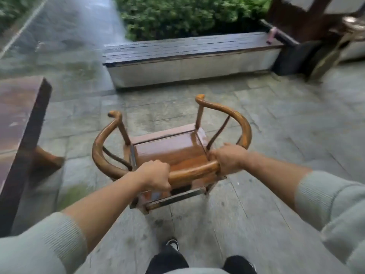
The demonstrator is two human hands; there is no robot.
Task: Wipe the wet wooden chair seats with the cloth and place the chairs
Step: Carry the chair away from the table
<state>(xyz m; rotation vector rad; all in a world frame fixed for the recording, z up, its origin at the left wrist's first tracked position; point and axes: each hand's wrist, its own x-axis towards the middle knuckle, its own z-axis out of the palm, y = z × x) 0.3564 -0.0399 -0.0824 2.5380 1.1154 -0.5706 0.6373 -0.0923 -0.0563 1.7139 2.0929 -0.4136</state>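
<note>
wet grey stone paving [266, 119]. left hand [153, 176] and right hand [227, 159] each clasp the curved back rail of the brown wooden armchair [171, 147], carried or tilted; glossy seat, no cloth visible; placing likely underway.

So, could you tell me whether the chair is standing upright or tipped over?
Upright: the chair has its seat facing up, and both hands, left and right, grip its curved back rail.

Chair [171, 153] legs hidden — table [21, 123] cut off.

Soft daylight, motion blur, wide-angle warp
</note>
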